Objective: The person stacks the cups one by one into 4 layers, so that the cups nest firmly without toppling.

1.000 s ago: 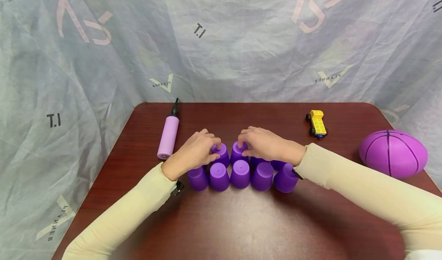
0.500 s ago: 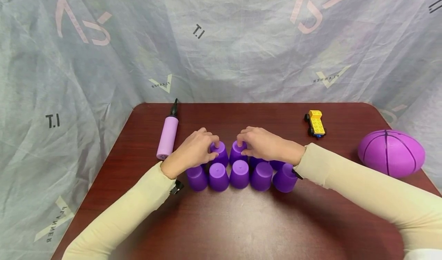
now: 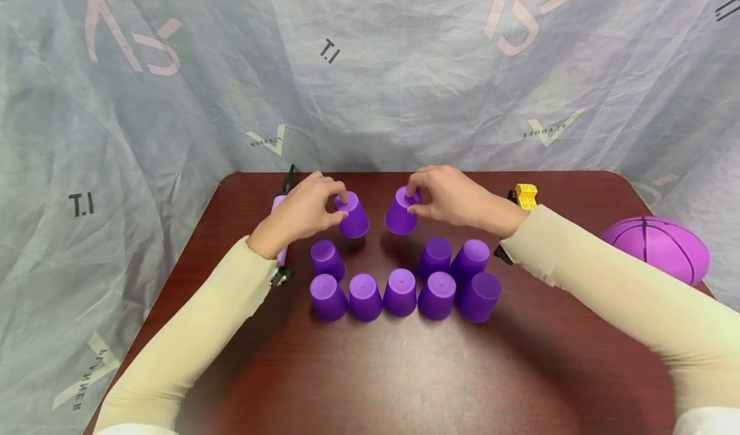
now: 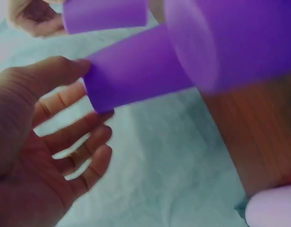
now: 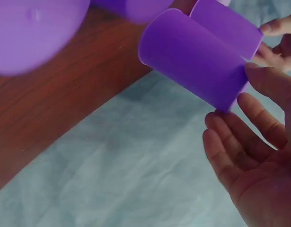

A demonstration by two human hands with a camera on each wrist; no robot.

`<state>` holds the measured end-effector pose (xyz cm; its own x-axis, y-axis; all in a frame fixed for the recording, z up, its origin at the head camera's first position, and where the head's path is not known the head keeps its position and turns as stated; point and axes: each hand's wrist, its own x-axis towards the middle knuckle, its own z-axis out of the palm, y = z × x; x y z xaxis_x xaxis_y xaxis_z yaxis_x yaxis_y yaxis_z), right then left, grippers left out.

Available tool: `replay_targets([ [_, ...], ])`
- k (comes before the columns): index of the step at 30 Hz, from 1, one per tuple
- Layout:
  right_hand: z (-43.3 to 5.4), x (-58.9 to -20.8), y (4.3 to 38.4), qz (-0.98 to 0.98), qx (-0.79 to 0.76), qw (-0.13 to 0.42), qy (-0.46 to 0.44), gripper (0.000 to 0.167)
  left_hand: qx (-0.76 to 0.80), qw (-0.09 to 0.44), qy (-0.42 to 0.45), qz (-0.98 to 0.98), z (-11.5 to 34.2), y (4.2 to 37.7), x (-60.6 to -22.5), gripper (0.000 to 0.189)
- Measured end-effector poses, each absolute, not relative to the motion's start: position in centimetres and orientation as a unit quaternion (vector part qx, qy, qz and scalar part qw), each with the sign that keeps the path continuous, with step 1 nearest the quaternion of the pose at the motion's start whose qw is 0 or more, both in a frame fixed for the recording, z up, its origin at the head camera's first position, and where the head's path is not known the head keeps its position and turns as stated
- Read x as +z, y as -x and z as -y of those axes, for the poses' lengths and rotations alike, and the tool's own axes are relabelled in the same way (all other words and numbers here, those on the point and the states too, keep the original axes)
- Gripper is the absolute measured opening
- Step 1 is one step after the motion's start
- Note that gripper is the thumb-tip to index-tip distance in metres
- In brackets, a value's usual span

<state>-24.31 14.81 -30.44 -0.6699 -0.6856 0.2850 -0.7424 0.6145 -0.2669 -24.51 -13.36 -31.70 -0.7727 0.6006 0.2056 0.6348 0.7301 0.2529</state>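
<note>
My left hand (image 3: pixel 303 207) pinches an upside-down purple cup (image 3: pixel 354 219) by its closed end, thumb on one side and fingertips on the other. Opposite it, my right hand (image 3: pixel 448 194) pinches a second purple cup (image 3: pixel 400 215) in the same way. Both cups hang above the back part of the table, a gap between them. In the left wrist view the held cup (image 4: pixel 136 68) sits between thumb and fingertips; the right wrist view shows the other held cup (image 5: pixel 195 56) likewise. Nearer me, several upside-down purple cups stand in a front row (image 3: pixel 365 299), with others (image 3: pixel 435 258) behind.
A pink hand pump (image 3: pixel 279 202) lies at the left, partly hidden by my left hand. At the right are a yellow toy car (image 3: pixel 527 195), partly covered by my arm, and a purple ball (image 3: pixel 659 248). Grey cloth (image 3: pixel 370 88) hangs behind the brown table (image 3: pixel 393 377).
Both hands have lifted a cup each out of the back row and carried them away from me, the left one also slightly leftward. The other cups stay standing.
</note>
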Motion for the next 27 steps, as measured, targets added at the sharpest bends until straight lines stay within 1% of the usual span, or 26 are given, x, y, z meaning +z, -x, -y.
replay_targets([
  [4,-14.7,-30.8,27.0,0.905,0.198,0.064,-0.37,0.021,-0.144,0.038,0.328,0.933,13.6,27.5,-32.3,0.019],
  [7,-14.4,-31.5,29.0,0.913,0.201,0.044,-0.351,0.022,-0.129,0.016,0.317,0.939,13.4,29.4,-33.0,0.019],
  [12,-13.4,-32.6,31.3,0.923,0.195,0.005,-0.33,0.021,-0.11,-0.021,0.296,0.948,12.9,31.4,-33.9,0.02],
  [20,-11.6,-34.0,32.4,0.93,0.187,-0.035,-0.315,0.023,-0.103,-0.041,0.283,0.953,12.5,31.9,-34.7,0.022],
  [27,-11.1,-34.2,32.1,0.93,0.181,-0.046,-0.316,0.02,-0.113,-0.039,0.278,0.953,12.5,31.6,-34.8,0.023],
])
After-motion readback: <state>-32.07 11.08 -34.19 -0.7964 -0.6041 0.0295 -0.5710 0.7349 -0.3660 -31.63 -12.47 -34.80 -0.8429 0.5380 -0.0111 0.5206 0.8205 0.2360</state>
